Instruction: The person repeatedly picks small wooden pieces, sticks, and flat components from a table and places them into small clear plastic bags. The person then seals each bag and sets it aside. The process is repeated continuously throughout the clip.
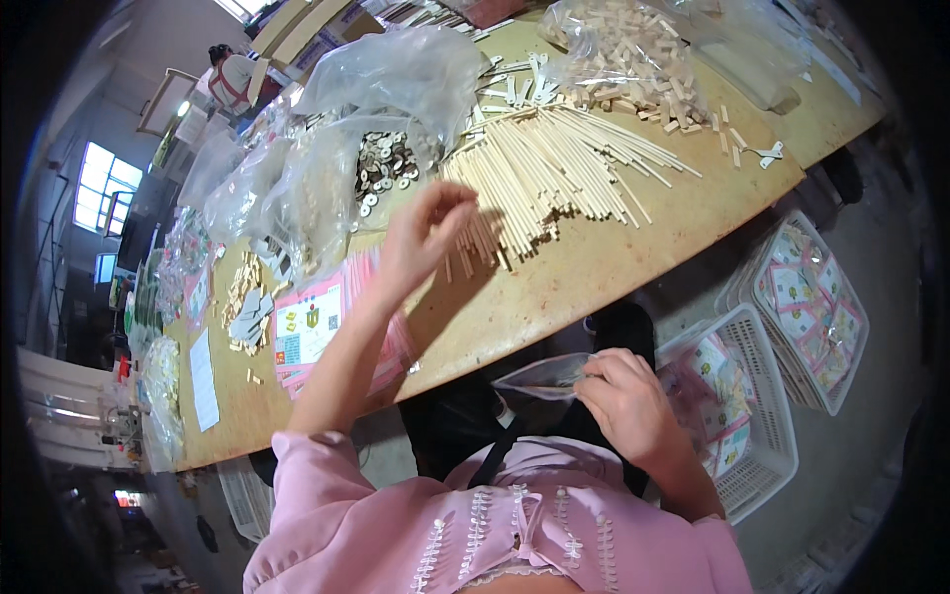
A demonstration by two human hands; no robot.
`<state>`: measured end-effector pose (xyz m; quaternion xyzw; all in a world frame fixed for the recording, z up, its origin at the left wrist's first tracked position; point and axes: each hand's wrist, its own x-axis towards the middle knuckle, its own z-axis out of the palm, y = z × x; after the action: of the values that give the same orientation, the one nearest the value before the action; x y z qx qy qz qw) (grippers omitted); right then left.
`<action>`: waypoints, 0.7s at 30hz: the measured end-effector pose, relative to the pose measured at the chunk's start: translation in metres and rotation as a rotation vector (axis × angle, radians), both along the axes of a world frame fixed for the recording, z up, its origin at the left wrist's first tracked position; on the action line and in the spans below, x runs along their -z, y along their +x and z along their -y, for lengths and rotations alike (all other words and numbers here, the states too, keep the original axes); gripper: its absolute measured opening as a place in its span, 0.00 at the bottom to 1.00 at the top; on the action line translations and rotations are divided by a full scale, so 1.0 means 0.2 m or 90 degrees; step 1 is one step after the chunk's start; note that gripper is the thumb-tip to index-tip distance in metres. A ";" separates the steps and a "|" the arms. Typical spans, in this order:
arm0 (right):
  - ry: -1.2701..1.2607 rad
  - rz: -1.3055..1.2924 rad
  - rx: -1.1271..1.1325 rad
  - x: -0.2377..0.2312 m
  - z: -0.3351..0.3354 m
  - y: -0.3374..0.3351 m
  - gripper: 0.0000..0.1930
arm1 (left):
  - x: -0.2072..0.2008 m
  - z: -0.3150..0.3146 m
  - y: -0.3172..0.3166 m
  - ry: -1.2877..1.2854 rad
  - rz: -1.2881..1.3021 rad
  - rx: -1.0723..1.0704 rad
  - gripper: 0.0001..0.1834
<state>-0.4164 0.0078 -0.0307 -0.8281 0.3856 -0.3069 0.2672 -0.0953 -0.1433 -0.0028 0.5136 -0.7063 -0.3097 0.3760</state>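
Note:
My left hand (427, 238) is raised over the table, its fingers curled together, between a bag of dark and white round discs (384, 168) and a fanned heap of thin wooden sticks (544, 163). Whatever its fingertips may hold is too small or hidden to make out. Below the table's front edge, my right hand (628, 406) grips a clear plastic bag (542, 378) by one side, thumb and fingers closed on it. The bag hangs over my lap. Beneath my left forearm lies a stack of pink printed cards or packets (312, 327).
A white basket (762, 465) of filled packets stands at my right, with stacked crates (841, 386) of more beyond it. Small wooden blocks (633, 69) spill from a bag at the back. Grey pieces (252, 317) lie at left. Another person (230, 81) is far off.

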 end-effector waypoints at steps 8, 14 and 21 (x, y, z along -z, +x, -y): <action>0.076 -0.015 0.022 0.17 0.00 -0.09 0.03 | -0.03 1.12 -0.15 -0.094 0.337 -0.114 0.24; 0.085 0.056 0.066 0.17 0.02 -0.14 0.03 | 0.16 1.56 -0.22 -0.053 0.566 -0.178 0.36; 0.096 0.058 0.070 0.18 0.06 -0.16 0.03 | 0.14 1.56 -0.12 0.231 0.353 -0.064 0.19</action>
<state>-0.4477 -0.0051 -0.0662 -0.7681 0.4401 -0.3286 0.3291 -0.1201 -0.4553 -0.0300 0.6712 -0.6889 -0.2598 0.0864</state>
